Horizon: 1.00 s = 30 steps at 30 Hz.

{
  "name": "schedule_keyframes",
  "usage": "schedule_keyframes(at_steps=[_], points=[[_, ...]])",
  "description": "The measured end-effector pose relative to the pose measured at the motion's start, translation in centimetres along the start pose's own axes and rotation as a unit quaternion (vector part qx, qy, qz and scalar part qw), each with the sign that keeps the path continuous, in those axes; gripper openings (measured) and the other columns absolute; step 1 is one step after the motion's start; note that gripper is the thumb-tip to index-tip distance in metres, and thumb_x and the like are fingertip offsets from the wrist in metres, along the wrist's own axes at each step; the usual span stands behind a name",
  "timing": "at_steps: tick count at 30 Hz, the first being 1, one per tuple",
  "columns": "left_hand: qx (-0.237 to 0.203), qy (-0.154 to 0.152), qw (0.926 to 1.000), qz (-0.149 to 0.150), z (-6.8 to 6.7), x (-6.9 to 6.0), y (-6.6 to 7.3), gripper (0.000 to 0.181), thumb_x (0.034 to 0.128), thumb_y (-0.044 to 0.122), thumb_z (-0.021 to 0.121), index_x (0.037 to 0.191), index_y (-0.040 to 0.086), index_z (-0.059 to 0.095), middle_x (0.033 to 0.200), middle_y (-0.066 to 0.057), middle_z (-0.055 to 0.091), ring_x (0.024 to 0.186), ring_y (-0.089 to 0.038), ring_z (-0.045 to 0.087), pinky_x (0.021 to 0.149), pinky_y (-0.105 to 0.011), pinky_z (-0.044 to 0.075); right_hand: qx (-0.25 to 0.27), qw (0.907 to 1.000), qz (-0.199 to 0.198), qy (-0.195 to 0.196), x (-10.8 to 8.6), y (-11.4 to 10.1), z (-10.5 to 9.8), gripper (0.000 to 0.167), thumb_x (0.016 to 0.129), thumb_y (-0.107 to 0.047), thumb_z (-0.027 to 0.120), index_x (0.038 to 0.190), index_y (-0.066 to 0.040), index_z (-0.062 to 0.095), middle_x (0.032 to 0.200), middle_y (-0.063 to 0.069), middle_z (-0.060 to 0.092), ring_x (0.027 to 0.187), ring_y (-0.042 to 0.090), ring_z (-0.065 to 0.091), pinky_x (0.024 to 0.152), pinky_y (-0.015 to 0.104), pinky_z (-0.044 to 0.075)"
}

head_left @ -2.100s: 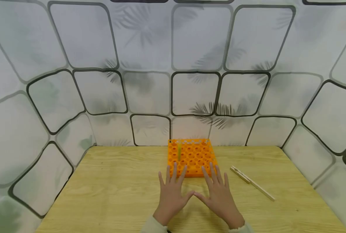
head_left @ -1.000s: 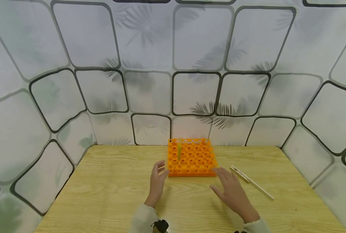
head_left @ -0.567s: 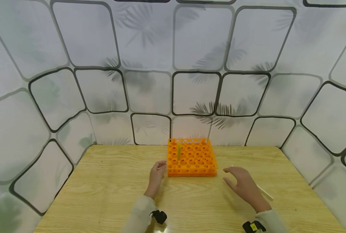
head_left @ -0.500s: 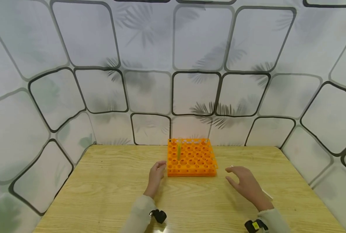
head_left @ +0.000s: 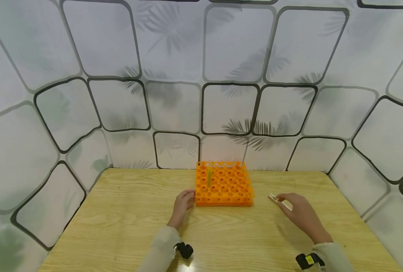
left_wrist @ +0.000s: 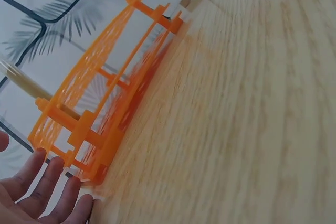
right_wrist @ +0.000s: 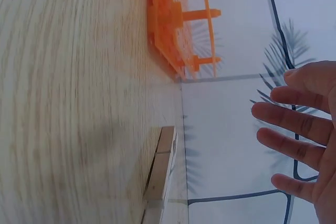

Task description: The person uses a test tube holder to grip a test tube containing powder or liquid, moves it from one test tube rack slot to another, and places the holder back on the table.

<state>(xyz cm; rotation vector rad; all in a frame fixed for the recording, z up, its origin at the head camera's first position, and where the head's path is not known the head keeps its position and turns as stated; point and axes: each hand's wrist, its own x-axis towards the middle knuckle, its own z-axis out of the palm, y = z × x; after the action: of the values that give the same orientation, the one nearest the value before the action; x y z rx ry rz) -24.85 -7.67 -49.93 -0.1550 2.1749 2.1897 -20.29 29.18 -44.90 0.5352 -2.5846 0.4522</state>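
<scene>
An orange rack with rows of round holes (head_left: 224, 185) (left_wrist: 108, 150) (right_wrist: 173, 17) stands at the table's back middle. A tube with yellowish content (head_left: 209, 177) (left_wrist: 29, 86) is upright in its left part. My left hand (head_left: 182, 207) (left_wrist: 39, 195) is at the rack's front left corner, fingers loosely bent and gripping nothing; whether the fingertips touch it, I cannot tell. To the right lies a pale wooden tool like tongs (head_left: 273, 197) (right_wrist: 161, 174). My right hand (head_left: 305, 215) (right_wrist: 307, 124) hovers over it, fingers apart, covering its rear part in the head view.
The light wooden table (head_left: 120, 226) meets a curtain with a pattern of rounded outlines and leaves (head_left: 174, 105) at its back edge. Black wrist straps with small devices (head_left: 183, 250) are on both wrists.
From the rack's front, my hands have moved apart: the left to the rack's left corner, the right rightward over the wooden tool. Rack and tube stand as before.
</scene>
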Motion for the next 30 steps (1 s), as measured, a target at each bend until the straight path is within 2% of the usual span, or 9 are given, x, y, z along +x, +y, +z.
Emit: schedule_keyframes(at_steps=[6, 8, 9, 13, 16, 19, 25, 30], points=[[0.004, -0.008, 0.9999, 0.005, 0.2, 0.2, 0.0, 0.037, 0.0976, 0.017, 0.044, 0.117, -0.012, 0.055, 0.113, -0.027, 0.060, 0.095, -0.025, 0.061, 0.082, -0.041, 0.051, 0.000, 1.0000, 0.008, -0.004, -0.1, 0.3, -0.6, 0.019, 0.079, -0.006, 0.072, 0.097, -0.004, 0.069, 0.088, 0.007, 0.070, 0.084, 0.029, 0.065, 0.076, 0.049, 0.050], [0.000, -0.006, 1.0000, 0.007, 0.3, 0.3, 0.0, 0.036, 0.0967, 0.017, 0.046, 0.117, -0.011, 0.054, 0.110, -0.026, 0.061, 0.091, -0.020, 0.062, 0.079, -0.038, 0.052, 0.000, 1.0000, 0.006, -0.002, -0.2, 0.5, -0.5, 0.020, 0.078, -0.005, 0.072, 0.097, -0.004, 0.069, 0.088, 0.007, 0.070, 0.084, 0.029, 0.065, 0.075, 0.048, 0.050], [-0.001, -0.006, 1.0000, 0.007, 0.4, 0.0, 0.4, 0.036, 0.0964, 0.017, 0.046, 0.118, -0.011, 0.054, 0.109, -0.026, 0.061, 0.090, -0.021, 0.062, 0.079, -0.038, 0.052, 0.000, 1.0000, 0.006, -0.001, -0.3, 0.6, -0.5, 0.020, 0.078, -0.004, 0.072, 0.097, -0.004, 0.069, 0.088, 0.007, 0.070, 0.084, 0.029, 0.065, 0.075, 0.048, 0.050], [-0.004, 0.001, 0.9999, 0.010, 0.6, 0.3, 0.2, 0.035, 0.0953, 0.017, 0.047, 0.120, -0.008, 0.053, 0.106, -0.023, 0.062, 0.084, -0.018, 0.061, 0.075, -0.035, 0.051, 0.003, 1.0000, 0.009, -0.002, -0.5, 0.8, -0.5, 0.019, 0.078, -0.004, 0.071, 0.097, -0.004, 0.069, 0.089, 0.008, 0.070, 0.085, 0.029, 0.064, 0.075, 0.048, 0.050], [0.004, -0.001, 1.0000, 0.006, 0.7, 0.8, -0.3, 0.035, 0.0955, 0.016, 0.046, 0.118, -0.010, 0.053, 0.108, -0.025, 0.060, 0.085, -0.020, 0.060, 0.073, -0.036, 0.051, 0.008, 0.9999, 0.013, 0.000, -0.5, 0.8, -0.8, 0.018, 0.079, -0.004, 0.070, 0.097, -0.004, 0.069, 0.090, 0.008, 0.070, 0.085, 0.030, 0.064, 0.075, 0.048, 0.050], [0.016, -0.011, 0.9998, 0.005, 0.8, 0.9, -0.3, 0.036, 0.0965, 0.016, 0.044, 0.116, -0.013, 0.052, 0.111, -0.029, 0.058, 0.088, -0.025, 0.059, 0.074, -0.038, 0.050, 0.010, 0.9999, 0.013, 0.002, -0.5, 0.8, -0.8, 0.018, 0.080, -0.003, 0.070, 0.097, -0.004, 0.069, 0.090, 0.008, 0.070, 0.085, 0.030, 0.064, 0.075, 0.048, 0.050], [0.034, -0.022, 0.9992, -0.001, 0.8, 0.7, -0.1, 0.037, 0.0986, 0.019, 0.043, 0.119, -0.011, 0.052, 0.118, -0.026, 0.057, 0.092, -0.023, 0.057, 0.078, -0.037, 0.051, 0.009, 0.9995, 0.027, -0.009, -0.6, 1.5, -0.8, 0.017, 0.082, -0.004, 0.068, 0.098, -0.003, 0.069, 0.091, 0.010, 0.070, 0.087, 0.032, 0.064, 0.076, 0.049, 0.049], [0.038, -0.042, 0.9984, 0.008, 0.6, 0.6, -0.2, 0.034, 0.0996, 0.019, 0.043, 0.114, -0.010, 0.053, 0.117, -0.025, 0.057, 0.089, -0.019, 0.056, 0.079, -0.038, 0.050, 0.002, 0.9993, 0.033, -0.016, -0.6, 2.2, -0.9, 0.015, 0.083, -0.006, 0.067, 0.098, -0.002, 0.069, 0.090, 0.010, 0.070, 0.088, 0.033, 0.064, 0.077, 0.050, 0.049]])
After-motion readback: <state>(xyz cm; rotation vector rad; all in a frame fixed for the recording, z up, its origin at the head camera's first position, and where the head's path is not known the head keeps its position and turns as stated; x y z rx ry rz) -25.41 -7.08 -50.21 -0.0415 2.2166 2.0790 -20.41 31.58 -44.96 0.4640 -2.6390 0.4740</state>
